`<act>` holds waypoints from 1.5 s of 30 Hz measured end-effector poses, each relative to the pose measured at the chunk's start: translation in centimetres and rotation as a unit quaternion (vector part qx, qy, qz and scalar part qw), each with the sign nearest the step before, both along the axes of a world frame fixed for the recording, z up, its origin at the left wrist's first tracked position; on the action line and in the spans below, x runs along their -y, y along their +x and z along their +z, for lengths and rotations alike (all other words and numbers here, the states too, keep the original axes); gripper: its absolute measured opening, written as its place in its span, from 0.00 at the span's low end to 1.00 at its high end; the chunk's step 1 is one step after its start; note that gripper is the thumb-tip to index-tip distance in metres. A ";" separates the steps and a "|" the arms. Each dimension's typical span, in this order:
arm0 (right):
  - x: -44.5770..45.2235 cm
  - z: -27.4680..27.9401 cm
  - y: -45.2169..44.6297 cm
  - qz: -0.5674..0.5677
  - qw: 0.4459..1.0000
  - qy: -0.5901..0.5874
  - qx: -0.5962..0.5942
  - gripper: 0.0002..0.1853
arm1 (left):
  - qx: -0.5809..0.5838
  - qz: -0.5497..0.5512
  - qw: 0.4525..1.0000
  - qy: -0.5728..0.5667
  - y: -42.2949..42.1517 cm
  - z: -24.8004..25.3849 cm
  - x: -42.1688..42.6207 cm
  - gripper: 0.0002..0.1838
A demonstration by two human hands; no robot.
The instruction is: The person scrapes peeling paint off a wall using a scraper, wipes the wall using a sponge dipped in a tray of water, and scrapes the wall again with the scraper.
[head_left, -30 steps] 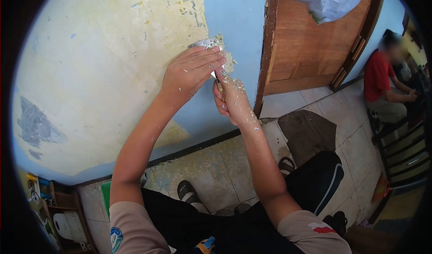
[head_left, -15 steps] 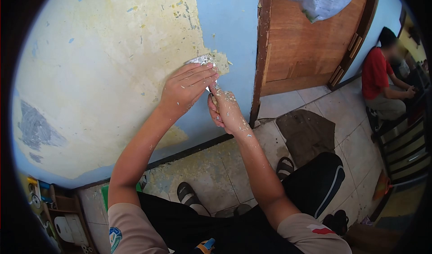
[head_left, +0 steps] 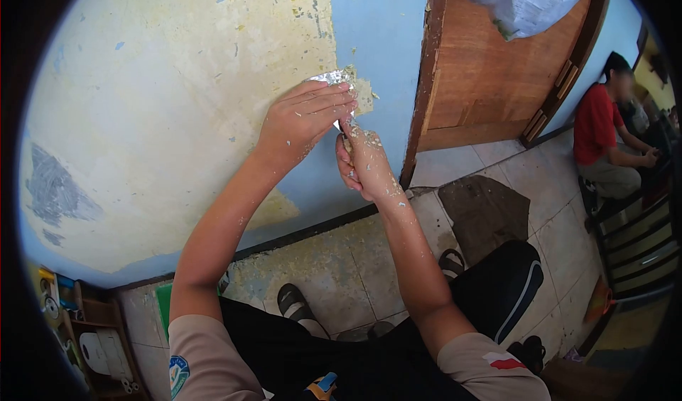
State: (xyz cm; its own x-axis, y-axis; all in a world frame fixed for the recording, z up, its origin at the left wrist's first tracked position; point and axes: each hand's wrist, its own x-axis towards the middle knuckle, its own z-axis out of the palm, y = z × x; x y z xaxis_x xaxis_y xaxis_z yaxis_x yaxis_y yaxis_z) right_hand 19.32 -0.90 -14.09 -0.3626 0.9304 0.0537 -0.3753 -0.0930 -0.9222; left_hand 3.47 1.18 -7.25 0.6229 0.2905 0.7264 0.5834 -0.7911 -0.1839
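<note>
A metal scraper point(head_left: 324, 78) with a wide silvery blade lies against the wall, its edge at the border between bare yellowish plaster and blue paint. Fingers outstretched, my left hand point(head_left: 302, 120) lies flat over the blade and presses on it; its thumb is hidden. My right hand point(head_left: 366, 161) is wrapped around the handle just below, with most of the handle covered. Paint flakes cling to both hands, to my right wrist and along the blade.
Right of the wall point(head_left: 177, 81) is a brown wooden door point(head_left: 497, 81) with a white plastic bag point(head_left: 522, 0) hanging before it. A dark cloth point(head_left: 486, 213) lies on the tiles. A person in red point(head_left: 597, 127) sits at the right. A shelf point(head_left: 96, 312) stands lower left.
Both hands and the scraper have moved a little upward along the wall, and more flakes gather at the blade's upper corner. The view has shifted slightly.
</note>
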 end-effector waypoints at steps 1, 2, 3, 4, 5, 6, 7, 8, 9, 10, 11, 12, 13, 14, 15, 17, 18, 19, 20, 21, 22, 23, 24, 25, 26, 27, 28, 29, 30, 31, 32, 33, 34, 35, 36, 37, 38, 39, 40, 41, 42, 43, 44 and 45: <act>-0.1 0.2 0.0 0.001 1.000 -0.003 -0.003 0.35 | 0.000 0.001 1.000 0.001 -0.1 0.0 0.0 0.16; -0.2 0.2 0.0 0.001 1.000 -0.001 -0.004 0.35 | -0.003 0.002 1.000 0.003 -0.1 0.1 -0.1 0.16; -0.2 0.3 -0.1 0.005 1.000 0.002 -0.006 0.35 | -0.006 0.003 1.000 0.004 -0.1 0.2 -0.2 0.17; -0.3 0.4 -0.2 0.007 1.000 0.005 -0.007 0.35 | -0.007 0.002 1.000 0.005 -0.1 0.4 -0.3 0.17; -0.5 0.7 0.0 0.007 1.000 0.006 -0.008 0.35 | -0.005 0.008 1.000 0.030 0.0 0.7 -0.3 0.15; -0.7 1.6 0.1 -0.005 1.000 0.020 0.002 0.35 | -0.002 0.014 0.998 0.053 0.1 0.9 -0.3 0.14; -0.7 2.4 0.3 -0.016 0.999 0.030 0.013 0.35 | -0.002 0.015 0.999 0.050 0.4 1.7 -0.2 0.14; -0.8 3.1 0.4 -0.017 0.999 0.026 0.013 0.35 | 0.007 0.023 0.998 0.056 0.6 2.7 -0.2 0.14; -0.9 3.9 0.6 -0.012 0.999 0.028 0.011 0.35 | 0.018 0.030 0.997 0.064 0.9 3.2 -0.2 0.15; -0.9 4.3 0.8 -0.008 0.999 0.032 0.009 0.35 | 0.020 0.029 0.997 0.063 1.0 3.0 -0.2 0.15; -0.8 4.2 0.9 -0.009 0.999 0.032 0.011 0.35 | 0.019 0.028 0.998 0.056 0.8 2.8 -0.3 0.16; -0.5 4.0 0.8 -0.012 0.999 0.035 0.007 0.35 | 0.016 0.027 0.998 0.049 0.6 2.6 -0.4 0.16; -0.3 3.6 0.7 -0.014 0.999 0.037 0.002 0.35 | 0.015 0.026 0.998 0.050 0.5 2.3 -0.3 0.16; -0.1 2.9 0.6 -0.015 0.999 0.036 0.000 0.35 | 0.010 0.029 0.999 0.035 0.5 1.9 0.1 0.17; -0.1 1.9 0.5 -0.007 1.000 0.023 0.009 0.35 | 0.006 0.031 0.999 0.021 0.4 1.5 0.5 0.17; 0.1 0.1 0.2 0.000 1.000 0.010 0.019 0.35 | -0.003 0.030 0.999 0.013 -0.1 0.3 1.0 0.17; 0.2 -0.4 0.0 0.001 1.000 0.012 0.016 0.35 | -0.013 0.030 0.999 0.005 -0.2 -0.1 1.0 0.17; 0.3 -0.8 -0.2 0.003 1.000 0.014 0.012 0.35 | -0.013 0.029 0.999 0.005 -0.3 -0.4 0.9 0.17; 0.2 -1.1 -0.1 0.003 1.000 0.013 0.011 0.35 | -0.013 0.025 1.000 0.003 -0.4 -0.7 0.8 0.17; 0.4 -0.9 -0.1 0.001 1.000 0.008 0.015 0.35 | -0.012 0.021 1.000 0.002 -0.5 -0.9 0.9 0.17; 0.5 -0.8 0.0 0.000 1.000 0.004 0.020 0.35 | -0.011 0.022 1.000 0.001 -0.5 -0.9 0.9 0.17; 0.5 -0.8 0.0 0.001 1.000 0.004 0.020 0.35 | -0.008 0.019 1.000 0.004 -0.5 -0.8 0.9 0.17; 0.6 -0.7 0.0 0.005 1.000 -0.001 0.016 0.34 | -0.006 0.016 1.000 0.008 -0.4 -0.7 0.9 0.16; 0.6 -0.6 0.0 0.010 1.000 -0.006 0.012 0.34 | -0.006 0.016 1.000 0.009 -0.4 -0.7 1.0 0.16; 0.5 -0.6 -0.1 0.010 1.000 -0.003 0.011 0.34 | -0.007 0.018 1.000 0.010 -0.4 -0.5 1.0 0.16; 0.4 -0.6 -0.2 0.016 1.000 -0.006 0.007 0.34 | -0.010 0.020 1.000 0.010 -0.4 -0.4 1.0 0.16; 0.4 -0.6 -0.3 0.023 1.000 -0.010 0.003 0.34 | -0.010 0.020 1.000 0.012 -0.4 -0.3 1.0 0.16; 0.4 -0.6 -0.4 0.024 1.000 -0.009 0.002 0.34 | -0.008 0.019 1.000 0.014 -0.4 -0.3 0.9 0.15; 0.5 -0.4 -0.5 0.017 1.000 -0.012 -0.001 0.35 | -0.006 0.018 1.000 0.016 -0.4 -0.3 0.9 0.15; 0.5 -0.2 -0.6 0.010 1.000 -0.015 -0.004 0.35 | -0.008 0.019 1.000 0.016 -0.5 -0.2 0.9 0.15; 0.4 -0.3 -0.7 0.010 1.000 -0.016 -0.004 0.35 | -0.010 0.022 1.000 0.018 -0.5 -0.2 0.8 0.15; 0.2 -0.4 -0.7 0.009 1.000 -0.007 -0.002 0.35 | -0.011 0.025 0.999 0.020 -0.5 -0.2 0.7 0.15; 0.1 -0.4 -0.7 0.007 1.000 0.000 0.001 0.35 | -0.011 0.024 0.999 0.019 -0.5 -0.2 0.6 0.15; -0.1 -0.3 -0.6 0.006 1.000 0.000 0.001 0.35 | -0.006 0.026 0.999 0.023 -0.4 0.0 0.5 0.15; -0.2 0.2 -0.4 0.006 1.000 0.007 0.000 0.35 | -0.002 0.027 0.999 0.027 -0.3 0.3 0.5 0.15; -0.4 0.6 -0.3 0.006 1.000 0.015 -0.003 0.35 | -0.002 0.026 0.999 0.027 -0.2 0.6 0.4 0.15; -0.6 0.9 -0.2 0.004 1.000 0.016 -0.002 0.35 | 0.006 0.022 0.999 0.022 -0.1 0.9 0.3 0.16; -0.6 1.2 -0.2 0.004 1.000 0.020 -0.003 0.36 | 0.013 0.019 1.000 0.016 0.0 1.1 0.2 0.17; -0.7 1.3 -0.2 0.003 1.000 0.025 -0.004 0.36 | 0.015 0.017 1.000 0.016 0.1 1.2 0.3 0.17; -0.7 1.4 -0.1 0.000 1.000 0.025 -0.003 0.36 | 0.011 0.026 0.999 0.023 0.2 1.3 0.3 0.16; -0.6 1.5 -0.1 0.001 1.000 0.024 0.001 0.36 | 0.007 0.034 0.999 0.030 0.2 1.4 0.4 0.15; -0.5 1.5 -0.1 0.003 1.000 0.023 0.004 0.36 | 0.007 0.030 0.999 0.030 0.3 1.5 0.4 0.15; -0.5 1.5 -0.1 0.001 1.000 0.023 0.004 0.36 | 0.004 0.035 0.999 0.033 0.3 1.5 0.5 0.15; -0.5 1.4 -0.1 -0.002 1.000 0.023 0.007 0.36 | 0.001 0.041 0.999 0.035 0.3 1.5 0.6 0.15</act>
